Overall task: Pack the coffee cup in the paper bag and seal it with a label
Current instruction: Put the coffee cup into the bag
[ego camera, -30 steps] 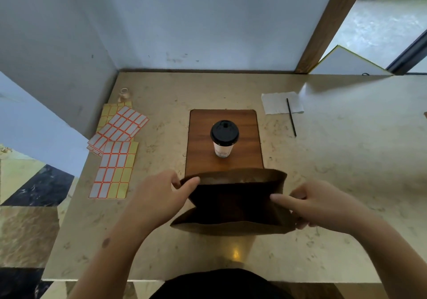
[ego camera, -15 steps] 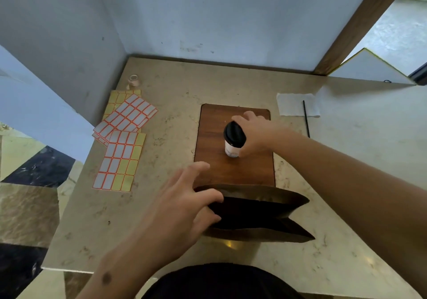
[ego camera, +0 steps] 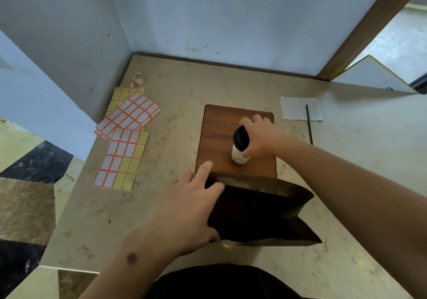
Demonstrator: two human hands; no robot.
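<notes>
A white coffee cup point(ego camera: 238, 156) with a black lid stands on a brown wooden board point(ego camera: 219, 134) in the middle of the table, tilted a little to the left. My right hand point(ego camera: 258, 136) grips the cup from its right side, fingers curled round it. A brown paper bag point(ego camera: 261, 208) stands open just in front of the board, its dark mouth facing up. My left hand point(ego camera: 187, 208) holds the bag's left edge, thumb at the near corner, fingers spread along the rim. Sheets of orange-bordered labels point(ego camera: 124, 136) lie to the left.
A small roll of tape point(ego camera: 138, 79) sits near the back-left corner by the wall. A white napkin point(ego camera: 300, 109) and a thin black stick point(ego camera: 309, 124) lie at the back right. Walls close off the left and back of the beige table point(ego camera: 175, 86).
My right hand left the bag's right edge, reached forward and took hold of the cup, which now tilts. My left hand shifted to spread over the bag's left rim.
</notes>
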